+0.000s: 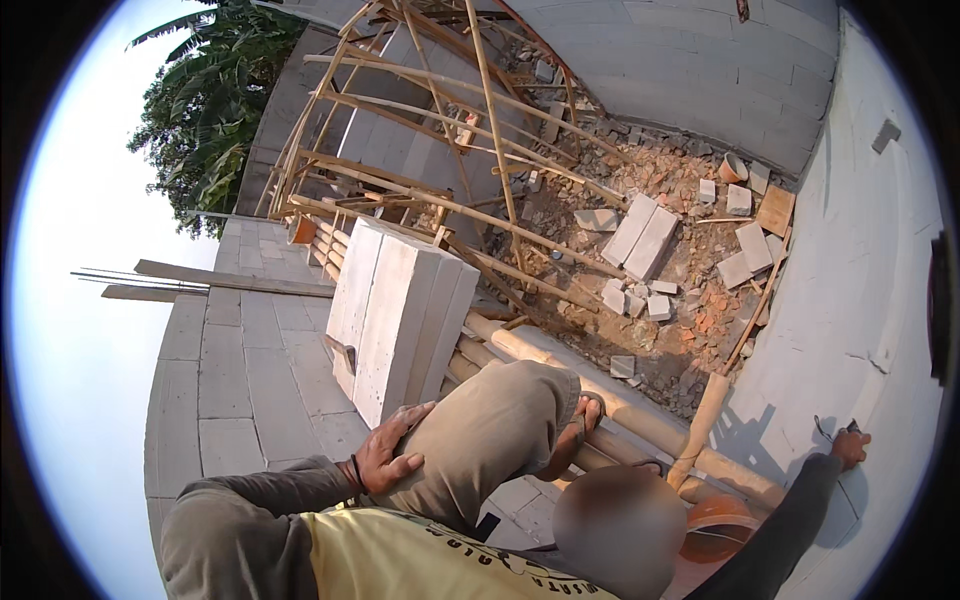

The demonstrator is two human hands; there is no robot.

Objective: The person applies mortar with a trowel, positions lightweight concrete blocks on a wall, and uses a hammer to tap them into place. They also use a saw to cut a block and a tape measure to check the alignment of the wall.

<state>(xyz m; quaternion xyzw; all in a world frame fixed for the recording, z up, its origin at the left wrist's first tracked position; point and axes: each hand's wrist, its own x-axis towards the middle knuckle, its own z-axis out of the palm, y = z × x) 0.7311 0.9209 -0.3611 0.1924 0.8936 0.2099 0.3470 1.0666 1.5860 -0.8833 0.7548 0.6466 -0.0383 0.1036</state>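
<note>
At the far right of my view, the right hand [851,447] is up against the pale wall [800,365], its fingers closed on a small dark object [853,427] too tiny for me to name; a thin dark line beside it may be part of it or only shadow. The left hand [392,452] lies loose on the raised knee, fingers spread over the trouser leg [480,430], gripping nothing. A blurred round patch at the near middle covers whatever sits behind it and the left edge of an orange bucket [718,527], so I can't make out that bucket's contents. The near edge cuts off the yellow shirt [400,560], and the fisheye rim swallows the wall's right end.

Just beyond the knee stand smooth, square-edged whitish blocks [390,300] in a tight stack, with a small brown-grey thing I can't identify against their left face. Round, jointed bamboo poles [625,412] run below, near a sandalled foot [582,418]. Farther off, thin scaffold poles [492,130] criss-cross over rough, reddish rubble [700,325].
</note>
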